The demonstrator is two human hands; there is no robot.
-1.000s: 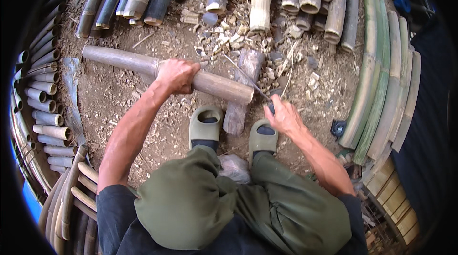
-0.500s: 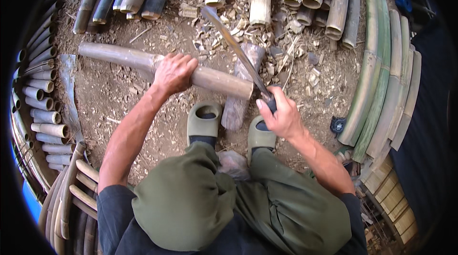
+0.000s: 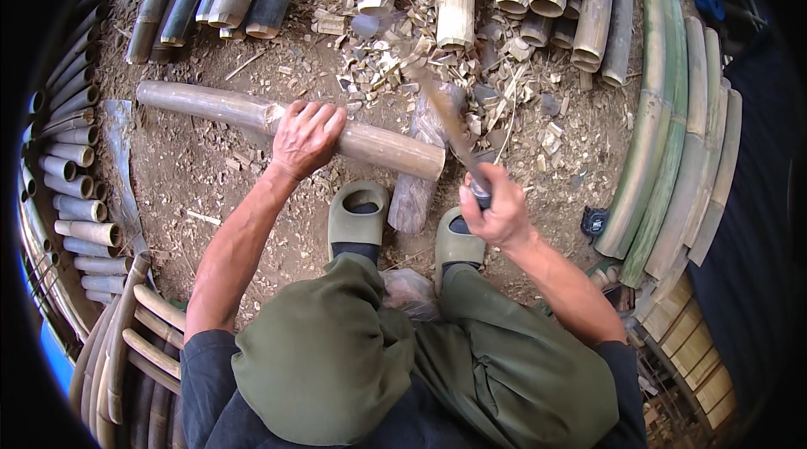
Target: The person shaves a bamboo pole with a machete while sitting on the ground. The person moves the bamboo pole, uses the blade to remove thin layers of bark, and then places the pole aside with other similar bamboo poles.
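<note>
Bamboo pole [image 3: 252,113] under left hand [image 3: 306,136]; right hand [image 3: 498,212] grips knife [image 3: 450,125]

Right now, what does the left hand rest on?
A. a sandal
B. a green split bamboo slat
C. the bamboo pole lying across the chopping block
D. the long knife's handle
C: the left hand lies palm-down on the bamboo pole, whose right end sits on the chopping block; the right hand holds the knife.
</note>
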